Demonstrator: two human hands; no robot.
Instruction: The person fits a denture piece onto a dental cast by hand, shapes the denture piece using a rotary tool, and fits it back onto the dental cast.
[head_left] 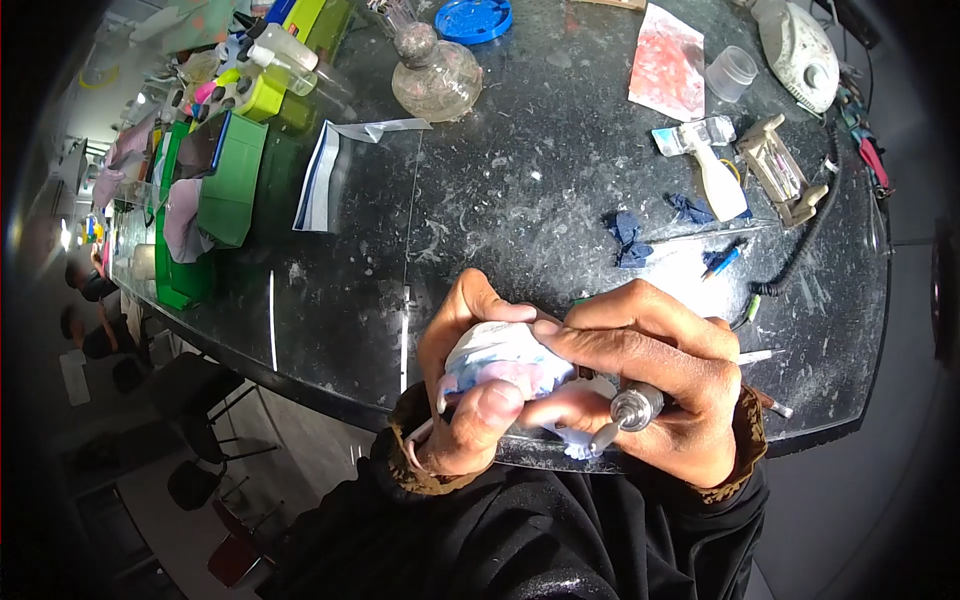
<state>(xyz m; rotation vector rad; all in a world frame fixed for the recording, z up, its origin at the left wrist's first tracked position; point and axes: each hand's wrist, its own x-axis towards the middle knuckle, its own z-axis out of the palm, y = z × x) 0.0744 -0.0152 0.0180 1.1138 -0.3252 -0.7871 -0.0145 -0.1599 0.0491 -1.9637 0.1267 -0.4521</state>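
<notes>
My left hand (466, 385) wraps around a white dental cast (500, 345) with pink and blue material on its near side, thumb pressed to the front. My right hand (650, 375) holds a rotary handpiece (638, 406), its metal nose poking out between the fingers with a bur (604, 437) pointing down and left. The right fingertips also touch the cast's right side. Both hands are just above the bench's near edge. Most of the handpiece body is hidden by the right hand. Whether the bur spins I cannot tell.
A glass burner (437, 82) stands at the back, near a blue lid (473, 18). Green bins (232, 180) are on the left. To the right lie a white-handled brush (718, 182), a metal frame (775, 165), dark blue scraps (628, 238), and a coiled cable (820, 255).
</notes>
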